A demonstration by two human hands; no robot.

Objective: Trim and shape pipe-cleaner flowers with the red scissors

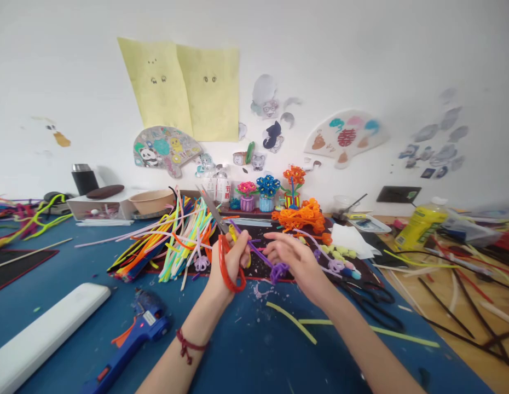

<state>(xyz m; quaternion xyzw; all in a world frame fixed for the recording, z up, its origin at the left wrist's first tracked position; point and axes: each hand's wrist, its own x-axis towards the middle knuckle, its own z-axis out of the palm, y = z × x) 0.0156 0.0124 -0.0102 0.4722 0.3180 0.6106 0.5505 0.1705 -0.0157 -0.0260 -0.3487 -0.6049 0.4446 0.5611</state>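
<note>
My left hand (227, 262) is closed around red-handled scissors (223, 224), blades pointing up and left. A small yellow piece (233, 233) shows at its fingertips, along with the purple stem of a pipe-cleaner flower. That purple flower (278, 272) hangs between my hands, its looped head at the lower right. Beside the stem is my right hand (298, 262), its index finger stretched out and the fingers apart; whether they touch the stem I cannot tell. Below lie yellow-green pipe-cleaner pieces (293, 323).
Bundled pipe cleaners (184, 235) lie left of my hands, orange ones (306, 218) behind. Finished pots of flowers (267, 194) stand by the wall. A blue glue gun (145, 323) rests front left, black scissors (371, 301) right, a yellow bottle (421, 224) farther right.
</note>
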